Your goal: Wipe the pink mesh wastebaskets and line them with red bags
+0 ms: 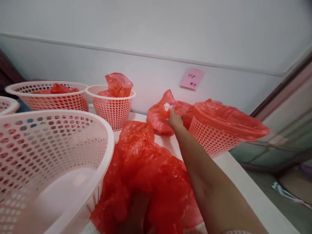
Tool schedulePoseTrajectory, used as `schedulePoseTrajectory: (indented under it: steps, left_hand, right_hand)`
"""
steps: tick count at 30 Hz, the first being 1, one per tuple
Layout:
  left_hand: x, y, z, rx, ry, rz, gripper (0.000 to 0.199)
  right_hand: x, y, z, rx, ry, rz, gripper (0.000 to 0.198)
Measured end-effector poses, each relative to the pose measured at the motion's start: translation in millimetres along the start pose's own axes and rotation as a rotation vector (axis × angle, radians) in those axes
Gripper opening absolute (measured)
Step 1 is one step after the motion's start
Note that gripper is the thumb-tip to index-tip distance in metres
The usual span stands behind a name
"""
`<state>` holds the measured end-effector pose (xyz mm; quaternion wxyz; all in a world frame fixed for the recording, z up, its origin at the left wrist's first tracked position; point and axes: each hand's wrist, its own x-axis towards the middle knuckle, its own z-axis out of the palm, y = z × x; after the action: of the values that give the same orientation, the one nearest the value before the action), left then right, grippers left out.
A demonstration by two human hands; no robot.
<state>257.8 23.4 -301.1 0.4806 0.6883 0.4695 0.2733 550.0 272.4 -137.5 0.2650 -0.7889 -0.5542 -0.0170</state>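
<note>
At the far side of the white table, my right hand (175, 121) reaches to a bulging red plastic bag (158, 118), its fingers closed in a pinch against the bag's upper part. A small white piece (167, 106) shows right at the fingertips; whether it is between them is unclear. In front lies a large crumpled red plastic bag (151, 169). A dim brown shape shows through its lower part, too unclear to name. I cannot make out my left hand.
A big white perforated basket (110, 136) stands at the near left. Behind it are an oval basket (46, 94) and a round basket (114, 112), both with red bags inside. Right stands a basket (207, 135) topped with red plastic. A pink note (192, 79) is on the wall.
</note>
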Motion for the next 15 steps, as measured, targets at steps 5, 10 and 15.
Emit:
schedulePoseTrajectory:
  steps: [5, 10, 15]
  left_hand:
    - [3.4, -0.9, -0.5, 0.017, 0.022, -0.019, 0.055]
    - [-6.7, 7.1, -0.6, 0.119, -0.008, 0.055, 0.073]
    - [-14.9, 20.6, -0.3, 0.102, -0.003, 0.105, 0.071]
  right_hand:
    - [-7.4, 0.6, 17.5, -0.025, -0.012, 0.026, 0.02]
    - [-48.1, -2.4, -2.9, 0.008, 0.029, -0.071, 0.023]
    - [-53.6, 6.6, -20.7, 0.075, 0.055, -0.011, 0.07]
